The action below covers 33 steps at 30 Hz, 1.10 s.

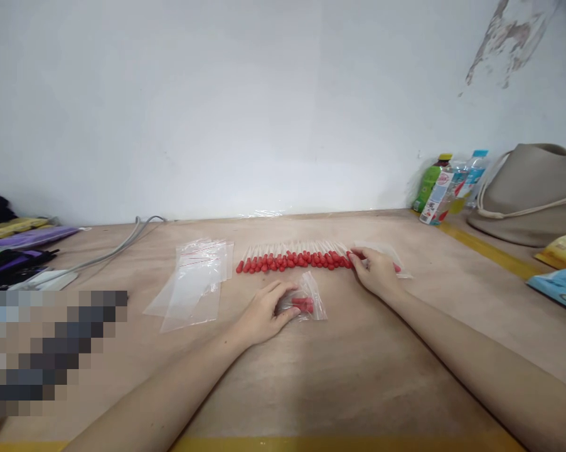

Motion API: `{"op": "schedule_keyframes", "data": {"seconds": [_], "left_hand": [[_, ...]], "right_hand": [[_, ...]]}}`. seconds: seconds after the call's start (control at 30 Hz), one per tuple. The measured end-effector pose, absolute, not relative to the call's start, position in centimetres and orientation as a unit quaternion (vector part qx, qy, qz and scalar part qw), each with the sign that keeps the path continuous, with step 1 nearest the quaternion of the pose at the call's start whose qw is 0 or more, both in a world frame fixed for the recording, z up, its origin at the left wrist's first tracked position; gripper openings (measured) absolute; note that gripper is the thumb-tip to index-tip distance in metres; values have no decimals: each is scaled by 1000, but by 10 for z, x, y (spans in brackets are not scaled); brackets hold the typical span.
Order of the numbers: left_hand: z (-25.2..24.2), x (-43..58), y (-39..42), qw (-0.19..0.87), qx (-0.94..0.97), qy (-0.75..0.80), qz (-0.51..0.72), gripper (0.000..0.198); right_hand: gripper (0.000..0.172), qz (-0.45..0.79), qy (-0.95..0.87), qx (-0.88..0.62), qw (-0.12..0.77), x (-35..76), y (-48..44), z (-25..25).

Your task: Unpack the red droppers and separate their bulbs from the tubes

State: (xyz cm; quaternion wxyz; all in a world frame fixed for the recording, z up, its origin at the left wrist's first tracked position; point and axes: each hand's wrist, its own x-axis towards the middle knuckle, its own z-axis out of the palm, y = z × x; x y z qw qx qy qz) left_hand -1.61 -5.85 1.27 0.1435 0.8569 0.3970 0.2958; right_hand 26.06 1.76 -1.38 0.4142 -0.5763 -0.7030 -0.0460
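Observation:
My left hand (266, 314) curves around the left side of a small clear plastic bag (318, 306), its thumb and fingers gripping the bag. Inside lie a few red-ended pieces (303, 304). Beyond it, a long row of pale sticks with red heads (278, 262) lies side by side, heads toward me. At the right end of this row, my right hand (376, 270) has thumb and forefinger closed at a red-headed stick (349, 256). Partly hidden behind that hand is another clear bag (402, 270) with something red in it.
Flat clear zip bags (196, 285) lie overlapped left of the row. A grey cable (123, 245) crosses the table's left side, near dark and purple packets (33, 238). Drink bottles (436, 188), a grey-brown bag (528, 194) and blue and yellow packs (563, 285) stand at right.

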Motion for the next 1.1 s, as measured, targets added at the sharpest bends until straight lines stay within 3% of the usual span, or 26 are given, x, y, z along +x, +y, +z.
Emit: {"op": "schedule_keyframes", "data": {"seconds": [0.13, 0.3, 0.47, 0.73, 1.1], "left_hand": [[13, -16, -59, 142, 859, 398, 290, 32], [14, -16, -59, 141, 858, 401, 290, 34], [13, -17, -60, 133, 852, 419, 282, 40], [9, -16, -60, 131, 853, 417, 284, 38], [8, -14, -58, 126, 857, 411, 285, 31]], "right_hand": [[27, -30, -686, -565, 457, 259, 21, -13], [26, -71, -711, -560, 419, 258, 19, -10], [22, -102, -684, -543, 477, 254, 3, -5], [13, 75, -855, -387, 338, 208, -42, 4], [36, 221, -858, -363, 288, 196, -38, 7]]}}
